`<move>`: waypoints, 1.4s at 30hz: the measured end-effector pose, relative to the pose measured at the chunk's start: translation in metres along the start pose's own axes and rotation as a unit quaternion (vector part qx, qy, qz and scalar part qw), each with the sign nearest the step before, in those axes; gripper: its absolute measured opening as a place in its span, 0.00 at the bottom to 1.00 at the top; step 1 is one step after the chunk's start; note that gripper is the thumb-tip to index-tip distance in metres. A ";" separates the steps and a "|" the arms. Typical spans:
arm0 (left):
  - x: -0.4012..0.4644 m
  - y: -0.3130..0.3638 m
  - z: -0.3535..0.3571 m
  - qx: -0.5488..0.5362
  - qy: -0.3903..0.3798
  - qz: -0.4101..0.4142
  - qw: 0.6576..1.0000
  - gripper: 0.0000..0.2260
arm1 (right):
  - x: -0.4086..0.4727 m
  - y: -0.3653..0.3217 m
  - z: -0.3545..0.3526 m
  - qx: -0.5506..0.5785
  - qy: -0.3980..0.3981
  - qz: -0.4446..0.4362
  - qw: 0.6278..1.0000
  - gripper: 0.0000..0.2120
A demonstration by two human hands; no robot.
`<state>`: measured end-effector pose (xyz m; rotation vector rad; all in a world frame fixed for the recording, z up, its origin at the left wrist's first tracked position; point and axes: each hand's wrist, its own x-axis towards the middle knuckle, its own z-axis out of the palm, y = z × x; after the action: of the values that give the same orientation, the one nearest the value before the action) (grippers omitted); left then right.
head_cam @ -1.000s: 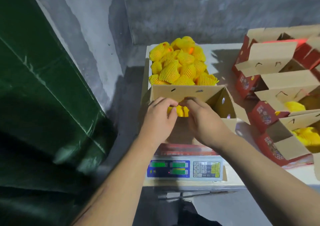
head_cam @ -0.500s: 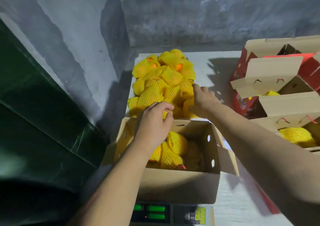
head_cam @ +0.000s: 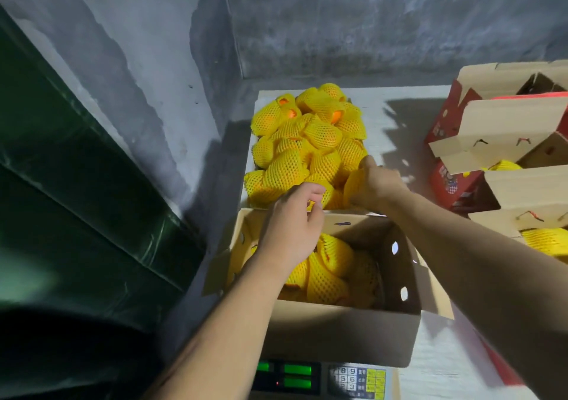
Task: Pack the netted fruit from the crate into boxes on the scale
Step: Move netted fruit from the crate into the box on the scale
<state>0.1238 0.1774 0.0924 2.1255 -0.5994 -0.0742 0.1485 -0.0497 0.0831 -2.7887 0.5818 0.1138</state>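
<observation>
Two hands reach to the far side of a white table (head_cam: 378,114). The open cardboard box (head_cam: 338,335) stands on the scale (head_cam: 322,379), partly filled with netted fruit. Behind it lies the heap of netted fruit (head_cam: 307,144). The right hand (head_cam: 379,181) grips one netted fruit (head_cam: 352,184) at the heap's near right edge. The left hand (head_cam: 292,221), fingers curled, touches the heap's near edge; whether it holds anything, I cannot tell.

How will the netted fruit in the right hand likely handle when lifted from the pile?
The netted fruit held by the right hand probably grips well: its foam mesh looks soft and textured. Being rounded, it may roll if set loose. Neighbours in the heaped pile could shift as it leaves.
</observation>
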 end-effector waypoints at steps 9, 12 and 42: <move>-0.005 0.023 -0.012 -0.251 0.014 -0.129 0.959 0.18 | -0.089 -0.037 -0.034 0.546 -0.011 -0.064 0.835 0.18; -0.019 0.025 -0.028 -0.277 0.045 -0.097 0.955 0.10 | -0.120 -0.052 -0.026 0.576 -0.100 -0.064 0.808 0.20; -0.170 0.002 -0.095 0.078 0.015 -0.043 0.996 0.09 | -0.258 -0.111 0.024 0.051 0.003 -0.240 0.969 0.29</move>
<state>-0.0014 0.3237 0.1216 2.3000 -0.5090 -0.0448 -0.0430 0.1525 0.1247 -2.7398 -0.0954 -0.0278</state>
